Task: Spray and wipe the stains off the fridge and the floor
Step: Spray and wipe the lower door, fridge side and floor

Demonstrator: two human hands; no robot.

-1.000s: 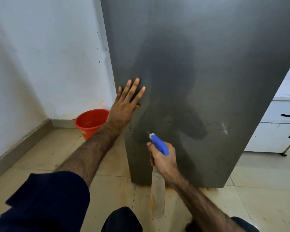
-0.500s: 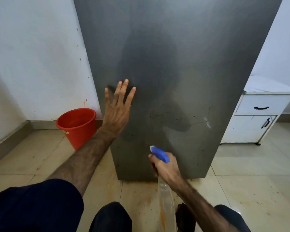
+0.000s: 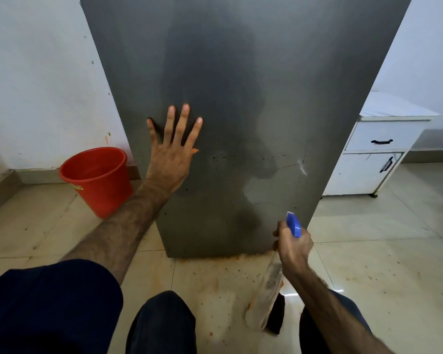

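Note:
The grey fridge fills the middle of the view, its side speckled with small dark spots low down. My left hand presses flat against it, fingers spread. My right hand grips a clear spray bottle with a blue nozzle, held near the fridge's lower right corner and pointing at the fridge. Orange stains spatter the beige floor tiles along the fridge's base. A dark object, which may be a cloth, lies on the floor by the bottle's bottom.
A red bucket stands on the floor left of the fridge, against the white wall. A white cabinet with black handles sits at the right. My knees in dark trousers are at the bottom edge.
My right hand has carried the spray bottle to the right, toward the fridge's lower right corner. My left hand has stayed flat on the fridge. The view has shifted.

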